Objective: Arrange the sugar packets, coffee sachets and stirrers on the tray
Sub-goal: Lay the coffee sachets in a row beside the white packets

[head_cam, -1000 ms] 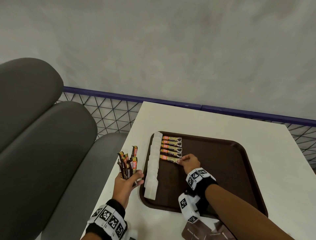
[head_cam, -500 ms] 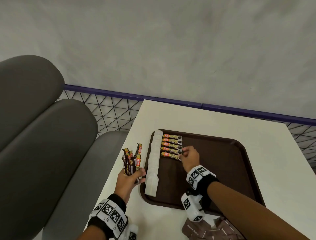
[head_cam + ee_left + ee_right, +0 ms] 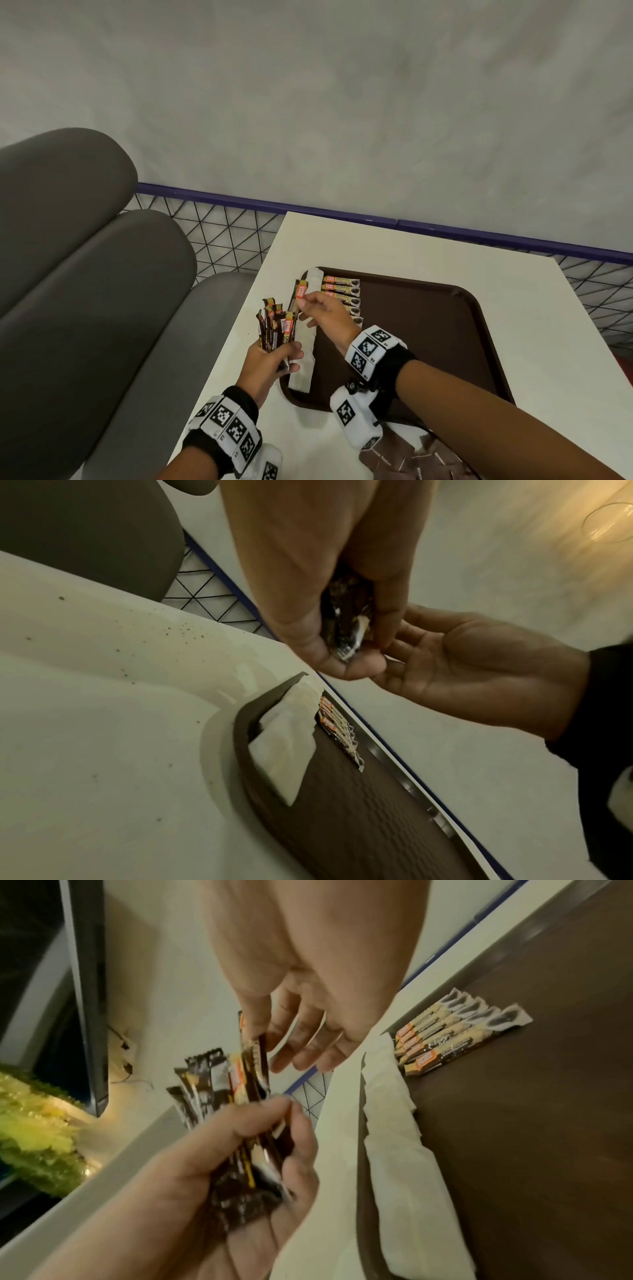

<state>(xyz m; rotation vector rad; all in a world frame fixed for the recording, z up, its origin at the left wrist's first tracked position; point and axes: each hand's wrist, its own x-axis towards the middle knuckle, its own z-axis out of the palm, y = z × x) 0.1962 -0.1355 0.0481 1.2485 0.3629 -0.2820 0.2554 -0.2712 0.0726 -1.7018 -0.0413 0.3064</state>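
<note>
On the white table lies a brown tray. White sugar packets run in a column along its left edge, and a row of coffee sachets lies beside them. Over the table just left of the tray, my left hand grips an upright bundle of coffee sachets. My right hand pinches the top of one sachet that sticks up from that bundle. The right wrist view shows the pinched sachet, the bundle and the row on the tray.
Brown paper packets lie on the table near its front edge, under my right forearm. A grey padded seat stands to the left. A wire mesh fence with a purple rail runs behind the table.
My right hand has left the sachet row on the tray and moved left to the bundle, where it now pinches one sachet. The left hand has brought the bundle closer to the tray.
</note>
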